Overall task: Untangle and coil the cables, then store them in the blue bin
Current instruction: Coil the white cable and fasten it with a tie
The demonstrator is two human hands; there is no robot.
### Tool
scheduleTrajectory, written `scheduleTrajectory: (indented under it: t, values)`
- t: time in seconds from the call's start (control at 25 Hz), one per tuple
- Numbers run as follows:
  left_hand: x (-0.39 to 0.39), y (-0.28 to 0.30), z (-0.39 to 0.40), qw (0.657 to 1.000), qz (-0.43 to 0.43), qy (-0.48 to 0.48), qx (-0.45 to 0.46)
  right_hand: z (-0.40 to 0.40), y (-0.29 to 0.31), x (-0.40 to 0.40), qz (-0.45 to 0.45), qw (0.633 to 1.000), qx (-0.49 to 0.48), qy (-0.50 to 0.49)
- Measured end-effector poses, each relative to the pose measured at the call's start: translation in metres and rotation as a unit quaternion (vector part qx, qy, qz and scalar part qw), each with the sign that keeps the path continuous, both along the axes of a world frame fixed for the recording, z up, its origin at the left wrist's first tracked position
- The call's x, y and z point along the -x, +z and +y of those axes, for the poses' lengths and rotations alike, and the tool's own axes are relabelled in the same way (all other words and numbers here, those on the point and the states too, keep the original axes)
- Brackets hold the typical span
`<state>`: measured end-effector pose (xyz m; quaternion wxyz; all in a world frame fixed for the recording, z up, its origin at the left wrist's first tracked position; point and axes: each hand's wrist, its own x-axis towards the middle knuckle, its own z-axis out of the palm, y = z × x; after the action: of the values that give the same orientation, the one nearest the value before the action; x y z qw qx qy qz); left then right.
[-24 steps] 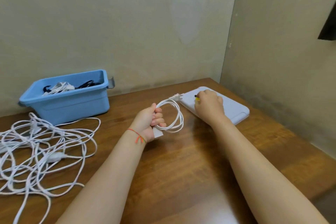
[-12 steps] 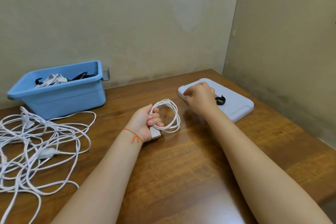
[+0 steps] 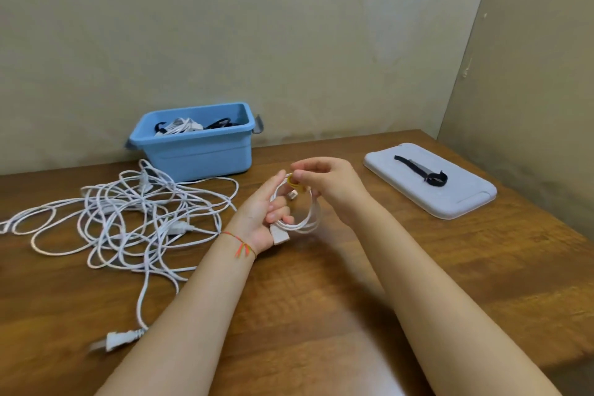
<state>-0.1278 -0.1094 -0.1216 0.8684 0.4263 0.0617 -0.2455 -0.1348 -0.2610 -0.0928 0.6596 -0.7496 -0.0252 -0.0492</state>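
Note:
My left hand [image 3: 262,219] grips a small coil of white cable [image 3: 307,219] above the middle of the wooden table; its flat plug sticks out below my fingers. My right hand [image 3: 331,186] pinches a yellow band [image 3: 292,181] at the top of that coil. A large tangle of white cable [image 3: 128,219] lies to the left, its two-pin plug [image 3: 112,340] near the front edge. The blue bin [image 3: 196,146] stands at the back by the wall with white and black cables inside.
A pale grey lid [image 3: 450,199] lies flat at the right, near the side wall, with a black strap [image 3: 421,169] on it. Walls close the table at the back and right.
My right hand left the grey lid and came back to the coil with a yellow band. The view swung left, so the bin and tangle sit nearer the centre.

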Motion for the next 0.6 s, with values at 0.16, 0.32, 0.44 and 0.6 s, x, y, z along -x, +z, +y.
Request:
scheduleTrajectory:
  t: [0.16, 0.32, 0.44, 0.6]
  values:
    - [0.004, -0.012, 0.014, 0.991, -0.084, 0.039, -0.099, 0.015, -0.016, 0.009, 0.029, 0.998, -0.053, 0.025]
    - [0.008, -0.012, 0.015, 0.985, -0.111, 0.026, -0.131, 0.014, -0.022, 0.013, 0.029, 0.995, -0.09, 0.03]
    - [0.013, -0.009, 0.011, 0.981, -0.123, 0.011, -0.152, 0.006, -0.021, 0.016, 0.045, 0.995, -0.073, 0.056]
    - [0.01, -0.012, 0.015, 0.984, -0.104, 0.025, -0.142, 0.006, -0.021, 0.019, 0.056, 0.992, -0.076, 0.081]
